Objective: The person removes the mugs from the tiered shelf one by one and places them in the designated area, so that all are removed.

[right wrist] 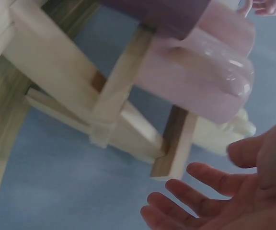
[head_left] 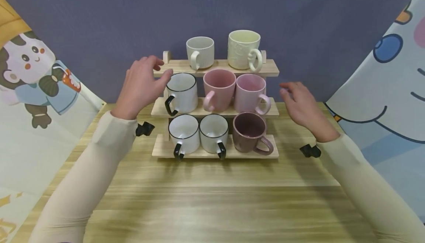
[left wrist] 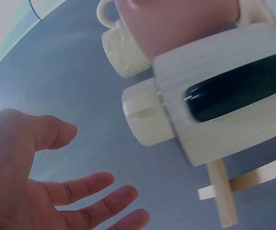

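Note:
Mugs stand on a three-tier wooden rack (head_left: pixel 216 153). On top are a grey ribbed mug (head_left: pixel 205 53) and a cream mug (head_left: pixel 237 53). The middle tier bears a white mug with a black handle (head_left: pixel 186 97), a pink mug (head_left: pixel 224 95) and a lilac-pink mug (head_left: pixel 245 99). Two white black-handled mugs and a dark mauve mug (head_left: pixel 244 136) fill the bottom tier. My left hand (head_left: pixel 142 84), fingers relaxed, hovers left of the middle-tier white mug, holding nothing. To the rack's right, my right hand (head_left: pixel 302 104) is also relaxed and apart from the mugs.
The rack stands on a wood-grain table (head_left: pixel 212 206) against a dark blue-grey backdrop (head_left: pixel 132 21). Cartoon-printed panels flank it at the left (head_left: pixel 30 132) and right (head_left: pixel 382 88). A small black piece (head_left: pixel 145 128) sits at each wrist.

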Demonstrator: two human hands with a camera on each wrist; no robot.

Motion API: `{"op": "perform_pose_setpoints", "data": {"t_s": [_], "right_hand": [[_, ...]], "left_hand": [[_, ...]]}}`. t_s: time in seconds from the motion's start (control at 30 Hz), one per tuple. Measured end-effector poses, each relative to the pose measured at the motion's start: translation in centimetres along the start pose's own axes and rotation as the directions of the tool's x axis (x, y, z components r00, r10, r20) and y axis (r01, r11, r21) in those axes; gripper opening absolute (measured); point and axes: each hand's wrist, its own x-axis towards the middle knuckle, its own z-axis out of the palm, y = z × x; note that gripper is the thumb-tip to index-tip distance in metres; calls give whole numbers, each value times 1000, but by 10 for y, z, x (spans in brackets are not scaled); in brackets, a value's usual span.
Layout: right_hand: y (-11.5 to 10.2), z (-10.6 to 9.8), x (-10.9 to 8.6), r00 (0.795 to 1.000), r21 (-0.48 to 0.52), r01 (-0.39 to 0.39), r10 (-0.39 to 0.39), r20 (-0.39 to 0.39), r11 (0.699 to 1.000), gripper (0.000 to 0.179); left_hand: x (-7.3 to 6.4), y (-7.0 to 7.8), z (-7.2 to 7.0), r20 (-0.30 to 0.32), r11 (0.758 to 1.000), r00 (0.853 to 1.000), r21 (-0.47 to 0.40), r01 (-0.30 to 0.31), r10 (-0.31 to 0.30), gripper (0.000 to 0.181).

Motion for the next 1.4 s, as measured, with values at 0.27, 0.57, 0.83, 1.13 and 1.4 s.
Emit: {"op": "perform_pose_setpoints", "data": {"t_s": [0.27,0.57,0.83,1.13,1.4], "right_hand": [[22,16,2,998,-50,21,-18,60,999,32],[33,36,1,990,-48,33,-26,137,998,29],[36,35,0,988,-2,49,-48,150,999,29],[35,37,-1,989,-12,62,-60,132,998,28],[33,39,-5,989,-4,69,-68,131,998,28]], "left_hand": [[30,15,-11,72,1000,997,3,-18,18,52],[61,21,-6,179,1000,984,22,12,-16,61],[89,31,-1,245,999,969,51,9,-22,66],[116,43,9,315,995,948,103,19,-50,72],[126,44,17,371,991,922,117,71,-110,74]]}}
